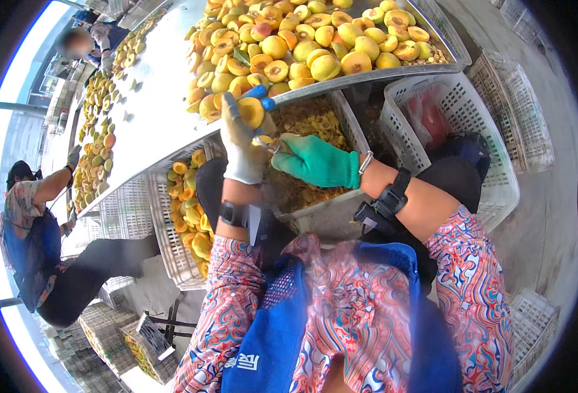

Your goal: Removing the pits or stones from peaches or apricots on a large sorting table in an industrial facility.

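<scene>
My left hand, in a white glove with blue fingertips, holds a yellow peach half with its cut face up. My right hand, in a green knit glove, grips a small metal pitting tool with a curved loop. The tool's end is close beside my left palm, against a small yellow piece of fruit; whether this joins the held half I cannot tell. Just beyond both hands, peach halves and whole-looking peaches lie heaped on a metal table.
Below my hands stands a crate of pits and scraps. A white crate at left holds peach halves. Another crate at right contains a red plastic bag. Two co-workers sit along the table's left side.
</scene>
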The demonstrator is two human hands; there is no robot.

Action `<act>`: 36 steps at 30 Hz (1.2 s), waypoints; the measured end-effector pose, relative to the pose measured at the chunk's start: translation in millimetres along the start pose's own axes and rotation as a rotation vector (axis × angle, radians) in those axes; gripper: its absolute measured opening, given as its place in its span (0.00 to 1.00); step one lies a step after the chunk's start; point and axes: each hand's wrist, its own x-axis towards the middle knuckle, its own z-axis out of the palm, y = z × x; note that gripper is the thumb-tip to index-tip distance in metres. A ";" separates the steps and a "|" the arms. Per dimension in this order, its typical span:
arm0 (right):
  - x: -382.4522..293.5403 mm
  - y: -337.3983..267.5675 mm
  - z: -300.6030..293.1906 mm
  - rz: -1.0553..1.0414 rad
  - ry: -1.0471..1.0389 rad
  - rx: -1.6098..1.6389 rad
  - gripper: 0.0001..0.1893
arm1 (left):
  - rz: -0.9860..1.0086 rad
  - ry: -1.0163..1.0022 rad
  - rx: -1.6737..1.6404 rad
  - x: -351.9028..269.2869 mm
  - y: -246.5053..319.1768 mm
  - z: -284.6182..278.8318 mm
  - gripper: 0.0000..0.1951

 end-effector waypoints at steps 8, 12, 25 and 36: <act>-16.5 -8.9 -19.5 0.207 -0.249 -0.487 0.20 | 0.364 0.407 1.187 -96.2 121.9 -126.1 0.22; -18.3 18.1 -22.3 0.245 -0.538 -0.652 0.20 | 0.245 0.452 1.850 -89.0 131.6 -127.5 0.18; -8.8 8.9 -40.8 0.205 -0.542 -0.593 0.21 | 0.135 -0.272 2.102 93.7 -34.0 127.5 0.33; -7.3 -1.3 -60.6 0.191 0.123 -0.131 0.22 | -0.091 -0.392 0.055 15.3 0.6 30.0 0.34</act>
